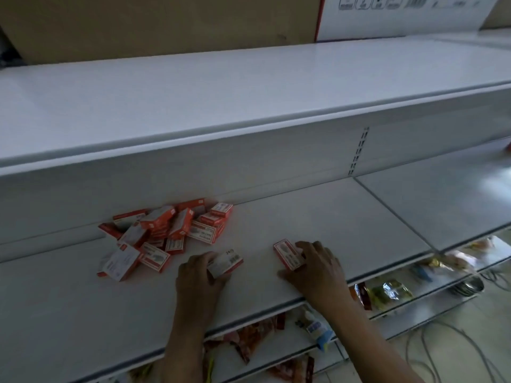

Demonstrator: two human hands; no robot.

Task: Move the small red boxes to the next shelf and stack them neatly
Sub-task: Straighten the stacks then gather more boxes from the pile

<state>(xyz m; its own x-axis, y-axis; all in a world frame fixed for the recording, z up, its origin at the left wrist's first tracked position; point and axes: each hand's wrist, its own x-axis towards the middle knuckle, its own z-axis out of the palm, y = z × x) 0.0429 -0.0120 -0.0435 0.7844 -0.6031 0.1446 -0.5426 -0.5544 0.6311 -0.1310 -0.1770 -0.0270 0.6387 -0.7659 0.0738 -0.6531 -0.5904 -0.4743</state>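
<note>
A loose pile of small red boxes lies on the white shelf, toward its left and back. My left hand grips one red box with its white barcoded face up, just right of the pile. My right hand holds another red box flat on the shelf, fingers curled over its right end. The neighbouring shelf section begins past a seam to the right.
A white shelf overhangs above, carrying a brown carton and a white carton. Lower shelves hold snack packets and red packets. Cables lie on the tiled floor at right. A slotted upright divides the back panel.
</note>
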